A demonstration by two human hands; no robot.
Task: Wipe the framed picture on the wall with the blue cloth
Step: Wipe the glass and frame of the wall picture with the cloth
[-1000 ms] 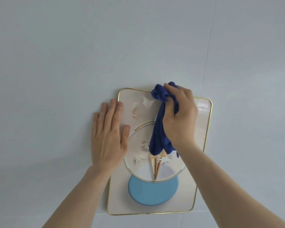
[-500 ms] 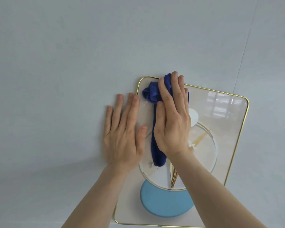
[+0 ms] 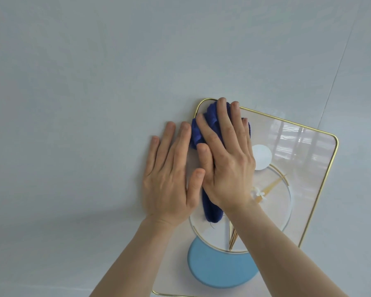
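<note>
The framed picture (image 3: 304, 168) hangs on the pale wall, gold-edged, with circles, a blue disc and gold lines under glossy glass. My right hand (image 3: 225, 166) lies flat over the blue cloth (image 3: 211, 211), pressing it onto the picture's upper left corner; the cloth bunches above my fingers and trails down below my palm. My left hand (image 3: 169, 179) rests flat, fingers spread, on the wall and the picture's left edge, holding nothing. Its thumb touches the glass beside the cloth.
Pale grey-blue wall (image 3: 94, 82) surrounds the picture. A thin seam (image 3: 338, 67) runs diagonally down the wall at upper right. The glass reflects window light (image 3: 296, 136) near its top right corner.
My right hand went from gripping the bunched cloth at the picture's top middle to pressing it flat at the upper left corner. The view has shifted, so the picture sits further right.
</note>
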